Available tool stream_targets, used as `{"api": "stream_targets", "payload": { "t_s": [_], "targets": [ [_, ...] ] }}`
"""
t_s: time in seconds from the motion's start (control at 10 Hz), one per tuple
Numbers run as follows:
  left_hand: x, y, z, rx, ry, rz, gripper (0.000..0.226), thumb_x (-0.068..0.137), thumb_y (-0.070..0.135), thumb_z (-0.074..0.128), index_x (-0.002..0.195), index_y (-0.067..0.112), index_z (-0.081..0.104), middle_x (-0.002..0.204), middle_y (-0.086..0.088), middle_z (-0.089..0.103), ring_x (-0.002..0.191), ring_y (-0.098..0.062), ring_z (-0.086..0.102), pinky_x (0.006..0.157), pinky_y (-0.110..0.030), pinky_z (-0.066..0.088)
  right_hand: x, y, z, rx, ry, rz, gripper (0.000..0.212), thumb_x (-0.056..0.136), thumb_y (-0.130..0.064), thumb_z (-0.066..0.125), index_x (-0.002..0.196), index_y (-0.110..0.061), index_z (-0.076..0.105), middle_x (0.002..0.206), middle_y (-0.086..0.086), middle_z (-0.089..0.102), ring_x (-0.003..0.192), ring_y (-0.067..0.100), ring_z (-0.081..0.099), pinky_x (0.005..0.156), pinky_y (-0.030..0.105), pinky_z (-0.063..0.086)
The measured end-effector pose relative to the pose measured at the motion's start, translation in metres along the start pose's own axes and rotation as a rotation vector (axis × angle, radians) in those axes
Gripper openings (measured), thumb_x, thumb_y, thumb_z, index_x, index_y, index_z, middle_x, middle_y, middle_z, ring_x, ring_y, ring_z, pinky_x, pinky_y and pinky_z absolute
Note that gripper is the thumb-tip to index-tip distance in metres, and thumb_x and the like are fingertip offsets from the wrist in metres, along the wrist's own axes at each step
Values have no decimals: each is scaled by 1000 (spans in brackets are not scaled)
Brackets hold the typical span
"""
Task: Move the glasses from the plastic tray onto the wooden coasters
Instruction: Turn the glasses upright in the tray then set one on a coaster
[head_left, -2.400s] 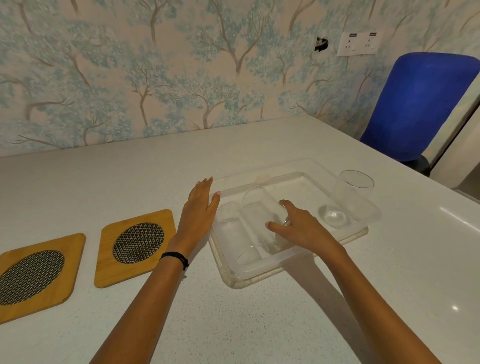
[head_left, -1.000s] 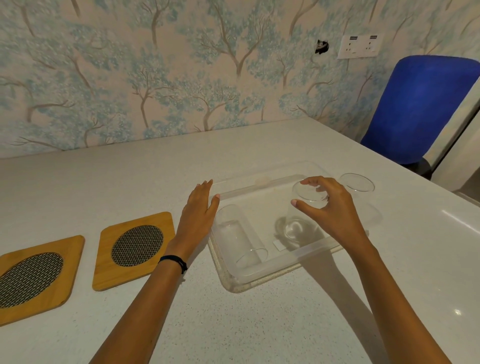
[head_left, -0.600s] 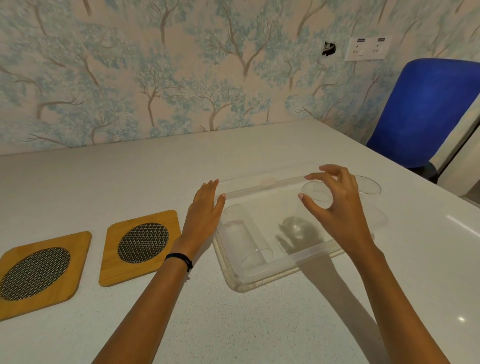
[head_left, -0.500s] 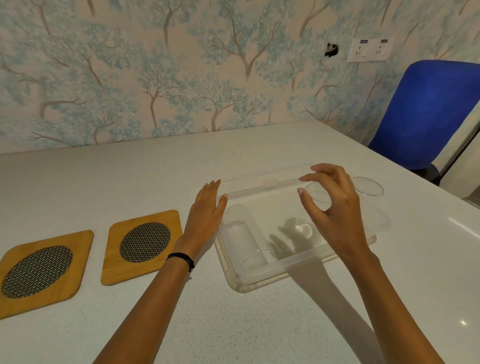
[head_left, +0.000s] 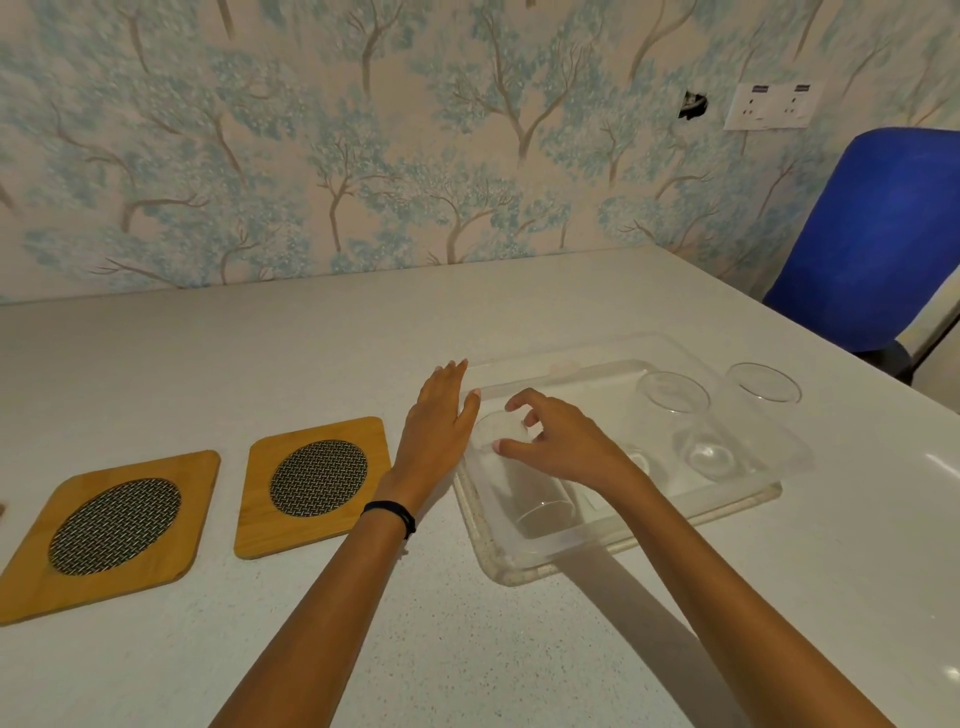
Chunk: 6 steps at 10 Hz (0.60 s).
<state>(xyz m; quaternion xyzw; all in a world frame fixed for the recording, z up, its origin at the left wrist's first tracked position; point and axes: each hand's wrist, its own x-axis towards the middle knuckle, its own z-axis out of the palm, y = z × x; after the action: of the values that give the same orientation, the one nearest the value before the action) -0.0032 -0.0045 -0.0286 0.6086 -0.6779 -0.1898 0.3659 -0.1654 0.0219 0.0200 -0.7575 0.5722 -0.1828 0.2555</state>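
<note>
A clear plastic tray (head_left: 566, 543) sits on the white table. At its left end a glass (head_left: 540, 506) lies on its side. Two other glasses stand upright in the tray, one in the middle (head_left: 675, 410) and one at the right end (head_left: 763, 395). My right hand (head_left: 566, 447) hovers over the far end of the lying glass, thumb and fingers curled around it but still apart. My left hand (head_left: 439, 431) rests flat against the tray's left edge, holding nothing. Left of the tray lie two wooden coasters with dark mesh centres, a near one (head_left: 317, 478) and a far-left one (head_left: 111, 525), both bare.
A blue chair (head_left: 878, 239) stands past the table's right edge. The wallpapered wall runs along the back of the table, with a socket plate (head_left: 769, 106) on it. White tabletop stretches behind and in front of the coasters.
My right hand stood the glass it held upright in the middle of the tray, let go, and moved left to the lying glass. The left hand stayed at the tray's edge.
</note>
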Motion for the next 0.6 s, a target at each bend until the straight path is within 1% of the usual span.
{"api": "stream_targets", "payload": {
  "t_s": [0.1,0.2,0.3,0.4,0.5,0.6],
  "targets": [
    [0,1,0,-12,-3,-4,50,99,36,31,146,24,19,157,-2,17,145,-16,7,117,-44,13,15,-1,0,-41,-109,70,57,75,-56,62,121,-26,44,110,0,56,84,12,53,75,29,42],
    [0,2,-1,-14,-4,-2,50,99,35,31,146,23,19,157,-2,17,145,-17,7,117,-45,14,25,-5,5,-63,-198,141,59,74,-59,59,118,-24,44,97,-3,54,66,13,60,63,27,50],
    [0,2,-1,-17,-3,0,50,99,35,31,146,23,19,157,-2,17,145,-17,7,118,-46,14,29,-4,9,-67,-192,156,55,71,-61,59,110,-25,46,91,-3,57,64,13,62,67,30,53],
    [0,2,-1,-13,0,0,50,99,36,31,146,23,19,157,-2,18,145,-17,7,118,-46,14,29,-1,9,1,-167,171,50,69,-59,63,102,-25,48,93,-2,58,75,19,65,74,36,57],
    [0,1,-1,-20,-3,3,50,99,36,31,146,23,19,157,-2,17,145,-16,7,118,-46,14,24,1,2,89,-120,190,49,68,-56,66,101,-24,49,93,0,60,74,19,67,75,39,58],
    [0,1,0,-34,-4,3,50,99,36,31,146,23,19,157,-2,18,145,-16,7,118,-45,13,14,0,-11,156,-38,145,50,68,-54,68,104,-24,51,89,-2,62,74,20,68,76,42,58]
  ]
}}
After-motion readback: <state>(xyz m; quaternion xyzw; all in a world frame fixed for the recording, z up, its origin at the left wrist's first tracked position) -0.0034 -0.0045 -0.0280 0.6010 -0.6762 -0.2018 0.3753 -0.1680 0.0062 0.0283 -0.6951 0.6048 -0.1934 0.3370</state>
